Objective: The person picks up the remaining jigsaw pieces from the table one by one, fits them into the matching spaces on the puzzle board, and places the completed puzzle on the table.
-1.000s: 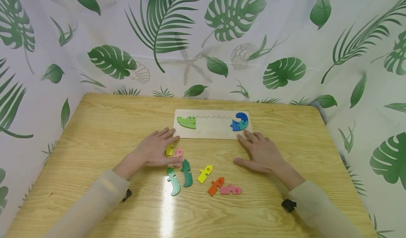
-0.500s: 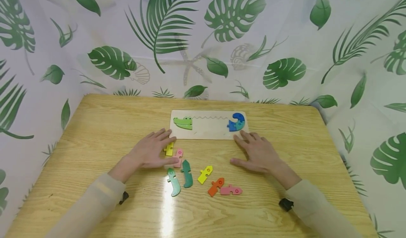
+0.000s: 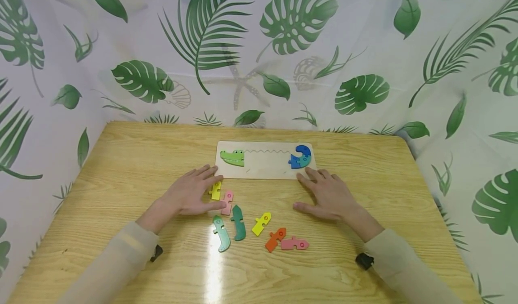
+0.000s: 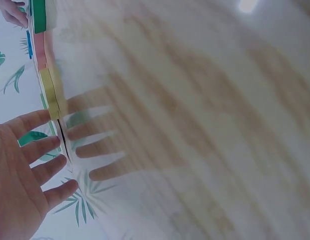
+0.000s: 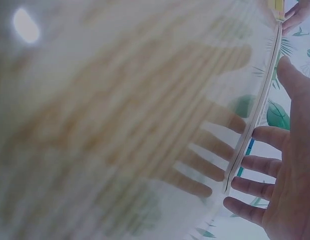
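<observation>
A pale wooden puzzle board (image 3: 267,169) lies at the back middle of the table, with a green crocodile head piece (image 3: 233,157) at its left end. Joined blue tail pieces (image 3: 300,157) sit at its right end. My left hand (image 3: 188,194), fingers spread, touches the board's left front corner. Under or beside its thumb lie a yellow piece (image 3: 216,190) and a pink piece (image 3: 227,201), both partly covered. At the right front corner, the straight fingers of my right hand (image 3: 329,197) touch the board. Neither hand grips anything.
In front of the board lie loose puzzle pieces: light green (image 3: 221,234), dark green (image 3: 238,223), yellow (image 3: 261,223), orange (image 3: 275,239) and pink (image 3: 295,243). Behind the wooden table (image 3: 141,146) hangs a leaf-patterned cloth (image 3: 226,88).
The puzzle board has slid a little to the left, both hands moving with it. Over the last half second it has barely moved. The loose pieces have stayed in place.
</observation>
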Tool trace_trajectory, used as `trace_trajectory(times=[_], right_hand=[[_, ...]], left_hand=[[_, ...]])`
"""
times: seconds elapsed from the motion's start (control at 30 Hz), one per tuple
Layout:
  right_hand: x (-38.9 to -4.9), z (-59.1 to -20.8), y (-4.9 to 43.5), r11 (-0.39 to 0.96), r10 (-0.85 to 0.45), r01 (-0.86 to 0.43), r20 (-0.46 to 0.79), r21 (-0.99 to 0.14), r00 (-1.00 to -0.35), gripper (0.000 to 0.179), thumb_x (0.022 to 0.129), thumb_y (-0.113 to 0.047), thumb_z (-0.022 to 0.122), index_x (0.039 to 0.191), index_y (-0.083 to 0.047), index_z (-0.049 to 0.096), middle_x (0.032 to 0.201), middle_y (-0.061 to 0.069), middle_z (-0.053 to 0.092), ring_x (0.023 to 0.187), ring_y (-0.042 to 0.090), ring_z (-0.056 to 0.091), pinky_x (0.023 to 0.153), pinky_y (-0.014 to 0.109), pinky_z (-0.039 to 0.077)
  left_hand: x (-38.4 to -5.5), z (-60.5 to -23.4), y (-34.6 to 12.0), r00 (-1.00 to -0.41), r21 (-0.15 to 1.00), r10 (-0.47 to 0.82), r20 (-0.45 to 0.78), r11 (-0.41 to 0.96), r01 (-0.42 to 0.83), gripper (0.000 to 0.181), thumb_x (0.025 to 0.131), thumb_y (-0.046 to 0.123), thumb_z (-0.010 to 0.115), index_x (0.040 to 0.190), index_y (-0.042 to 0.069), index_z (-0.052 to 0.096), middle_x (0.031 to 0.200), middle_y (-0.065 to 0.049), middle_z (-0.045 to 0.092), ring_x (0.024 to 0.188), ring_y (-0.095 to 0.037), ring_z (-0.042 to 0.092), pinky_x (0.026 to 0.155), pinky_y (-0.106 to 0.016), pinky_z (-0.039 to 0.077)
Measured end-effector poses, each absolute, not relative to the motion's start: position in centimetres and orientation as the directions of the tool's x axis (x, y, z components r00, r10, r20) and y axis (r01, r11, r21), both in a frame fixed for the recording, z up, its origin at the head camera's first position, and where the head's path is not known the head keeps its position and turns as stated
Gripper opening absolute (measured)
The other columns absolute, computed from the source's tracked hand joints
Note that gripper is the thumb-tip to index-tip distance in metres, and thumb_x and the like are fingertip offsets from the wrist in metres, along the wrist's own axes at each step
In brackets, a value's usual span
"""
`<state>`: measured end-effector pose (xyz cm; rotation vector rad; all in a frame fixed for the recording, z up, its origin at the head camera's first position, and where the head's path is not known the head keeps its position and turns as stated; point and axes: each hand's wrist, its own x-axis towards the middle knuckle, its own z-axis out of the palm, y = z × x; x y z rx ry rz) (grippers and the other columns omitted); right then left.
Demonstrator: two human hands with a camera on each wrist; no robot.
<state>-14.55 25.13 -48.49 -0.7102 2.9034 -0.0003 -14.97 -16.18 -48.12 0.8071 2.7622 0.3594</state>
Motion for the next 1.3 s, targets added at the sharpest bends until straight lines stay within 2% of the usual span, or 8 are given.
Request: trace_trajectory(times=[0.43, 0.7, 0.93, 1.3], right_hand=[[-15.0, -48.4, 25.7, 0.878, -0.478, -0.475, -0.115, -0.056, -0.871, 0.088, 0.094, -0.076, 0.054, 0.162, -0.02, 0.044, 0.166, 0.017, 0.044, 0.147, 0.044, 0.046, 0.116, 0.067, 0.041], [-16.7, -48.2, 27.5, 0.859, -0.511, -0.508, -0.042, -0.067, -0.859, 0.088, 0.094, -0.071, 0.061, 0.161, -0.016, 0.045, 0.166, 0.016, 0.045, 0.146, 0.043, 0.048, 0.116, 0.066, 0.042], [-18.7, -48.6, 29.1, 0.853, -0.523, -0.52, -0.091, -0.05, -0.848, 0.098, 0.095, -0.075, 0.055, 0.166, -0.011, 0.033, 0.169, 0.017, 0.039, 0.151, 0.044, 0.042, 0.12, 0.067, 0.037], [-21.0, -49.1, 30.2, 0.87, -0.493, -0.492, -0.124, -0.038, -0.861, 0.103, 0.093, -0.077, 0.056, 0.166, -0.008, 0.032, 0.167, 0.023, 0.038, 0.151, 0.048, 0.04, 0.122, 0.069, 0.034]], left_hand=[[-14.7, -48.4, -16.5, -0.821, 0.286, 0.556, -0.131, 0.814, 0.505, 0.092, 0.093, 0.077, 0.055, 0.161, 0.015, 0.045, 0.172, -0.014, 0.034, 0.161, -0.04, 0.031, 0.127, -0.061, 0.033], [-14.1, -48.2, -16.6, -0.834, 0.266, 0.543, -0.101, 0.822, 0.503, 0.096, 0.091, 0.079, 0.055, 0.161, 0.015, 0.044, 0.171, -0.017, 0.037, 0.159, -0.041, 0.035, 0.125, -0.062, 0.035], [-13.2, -47.9, -16.9, -0.854, 0.223, 0.515, -0.077, 0.843, 0.489, 0.099, 0.091, 0.078, 0.058, 0.162, 0.011, 0.041, 0.166, -0.021, 0.042, 0.153, -0.046, 0.042, 0.122, -0.064, 0.038], [-12.4, -48.2, -17.3, -0.865, 0.194, 0.497, -0.064, 0.857, 0.478, 0.101, 0.09, 0.079, 0.057, 0.164, 0.013, 0.037, 0.16, -0.023, 0.049, 0.146, -0.046, 0.049, 0.118, -0.063, 0.043]])
